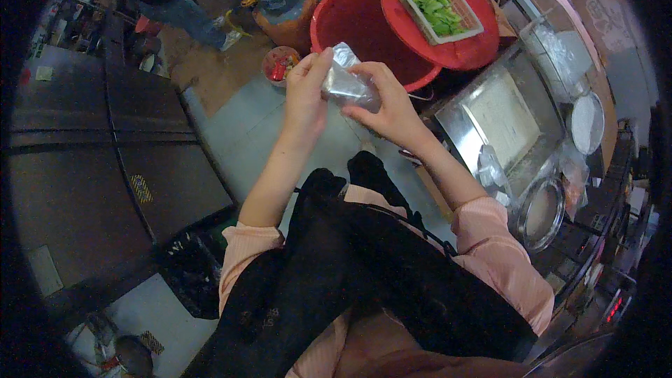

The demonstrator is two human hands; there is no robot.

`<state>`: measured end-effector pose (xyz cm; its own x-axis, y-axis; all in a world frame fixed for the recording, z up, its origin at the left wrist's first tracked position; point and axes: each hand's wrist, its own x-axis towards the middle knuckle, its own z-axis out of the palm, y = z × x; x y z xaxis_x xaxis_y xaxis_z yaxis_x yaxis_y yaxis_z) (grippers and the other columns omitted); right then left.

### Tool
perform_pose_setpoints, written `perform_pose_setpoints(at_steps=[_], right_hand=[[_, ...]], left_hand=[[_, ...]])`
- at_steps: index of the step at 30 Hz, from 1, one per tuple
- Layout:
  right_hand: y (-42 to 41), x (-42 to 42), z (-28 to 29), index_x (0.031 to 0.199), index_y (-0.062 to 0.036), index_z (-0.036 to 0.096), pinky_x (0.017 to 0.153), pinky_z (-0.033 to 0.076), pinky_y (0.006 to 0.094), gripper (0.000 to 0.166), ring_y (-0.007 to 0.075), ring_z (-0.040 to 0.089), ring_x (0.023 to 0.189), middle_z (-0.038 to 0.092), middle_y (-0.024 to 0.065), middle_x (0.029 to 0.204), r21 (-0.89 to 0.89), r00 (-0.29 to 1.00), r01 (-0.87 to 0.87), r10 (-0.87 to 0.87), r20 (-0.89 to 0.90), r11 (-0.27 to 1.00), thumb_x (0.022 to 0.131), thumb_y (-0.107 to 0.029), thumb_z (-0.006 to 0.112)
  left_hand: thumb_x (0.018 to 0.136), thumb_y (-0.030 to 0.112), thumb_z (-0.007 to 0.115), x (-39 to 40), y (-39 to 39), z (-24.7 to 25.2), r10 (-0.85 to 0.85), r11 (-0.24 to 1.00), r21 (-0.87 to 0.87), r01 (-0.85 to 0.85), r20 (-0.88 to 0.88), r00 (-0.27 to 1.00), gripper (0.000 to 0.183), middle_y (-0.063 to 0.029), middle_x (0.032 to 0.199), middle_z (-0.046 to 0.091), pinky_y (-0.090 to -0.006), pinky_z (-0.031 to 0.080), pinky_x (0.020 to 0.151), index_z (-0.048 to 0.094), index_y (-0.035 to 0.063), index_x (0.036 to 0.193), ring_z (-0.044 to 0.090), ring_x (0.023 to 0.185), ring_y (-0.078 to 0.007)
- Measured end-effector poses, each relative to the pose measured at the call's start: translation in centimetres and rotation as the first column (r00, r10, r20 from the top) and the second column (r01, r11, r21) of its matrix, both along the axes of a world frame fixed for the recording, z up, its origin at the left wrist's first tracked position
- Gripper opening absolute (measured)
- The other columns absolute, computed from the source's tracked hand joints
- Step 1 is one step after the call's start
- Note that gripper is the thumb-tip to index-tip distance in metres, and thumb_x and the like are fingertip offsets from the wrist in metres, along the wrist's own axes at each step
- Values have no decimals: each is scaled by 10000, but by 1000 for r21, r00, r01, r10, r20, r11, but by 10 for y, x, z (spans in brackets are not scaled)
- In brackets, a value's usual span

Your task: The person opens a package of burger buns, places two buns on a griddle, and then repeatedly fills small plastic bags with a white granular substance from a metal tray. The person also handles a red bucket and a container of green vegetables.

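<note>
Both my hands hold a crumpled clear plastic bag [349, 84] in front of me, above the floor. My left hand [310, 84] pinches its left edge, thumb on top. My right hand [386, 97] grips the bag from the right with curved fingers. Whether anything is inside the plastic cannot be made out. Just beyond my hands stands a large red plastic tub [346, 16]. A round red lid [485, 21] lies partly across its opening. On that lid rests a white plastic basket [475, 35] of green leafy vegetables [433, 5].
A gas cylinder [286, 16] and a small bowl [268, 65] with red items stand ahead. To the right runs a steel counter [457, 121] with a round metal pan [563, 215] and plastic bags. Dark cabinet doors [68, 189] line the left. Another person [178, 10] stands at upper left.
</note>
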<state>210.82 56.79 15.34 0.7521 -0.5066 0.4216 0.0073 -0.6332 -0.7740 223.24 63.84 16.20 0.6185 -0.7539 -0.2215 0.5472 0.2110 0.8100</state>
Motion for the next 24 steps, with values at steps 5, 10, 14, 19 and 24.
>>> perform_pose_setpoints(at_steps=[5,10,14,19,24], right_hand=[[10,-63,1,862,-20,573,761,448,325,200,267,571,872,588,110,917,150,993,91,-100,56,985,689,-91,646],[-13,-159,1,779,-20,594,638,426,311,127,250,543,733,583,106,791,45,960,276,-278,42,960,774,-146,571],[-47,-248,1,749,10,576,553,366,253,267,129,469,605,530,28,644,564,916,290,-395,70,773,847,-230,510],[-89,-340,0,736,19,571,559,379,223,298,71,466,622,519,-11,645,704,838,348,-543,63,619,857,-245,504],[-114,-396,0,745,-29,516,546,366,192,140,44,455,622,516,-16,661,685,695,486,-715,75,544,802,-137,585]], left_hand=[[843,173,552,-55,9,13,-122,991,-48,126,84,989,187,19,678,525,-217,429,568,479,89,692,510,612,-54],[843,170,541,-136,-23,11,-359,923,-130,363,59,932,142,-29,817,551,-260,454,708,489,47,893,544,761,-107],[849,144,516,-236,-74,8,-530,832,-60,551,207,822,269,-62,973,542,-268,399,826,473,6,1075,502,928,-127],[839,83,499,-343,-135,-6,-581,799,47,600,322,748,247,-63,998,542,-239,387,807,510,5,1073,494,916,-106],[816,41,522,-386,-179,-7,-557,798,85,597,485,675,60,-49,838,569,-228,420,696,517,6,864,530,752,-96]])
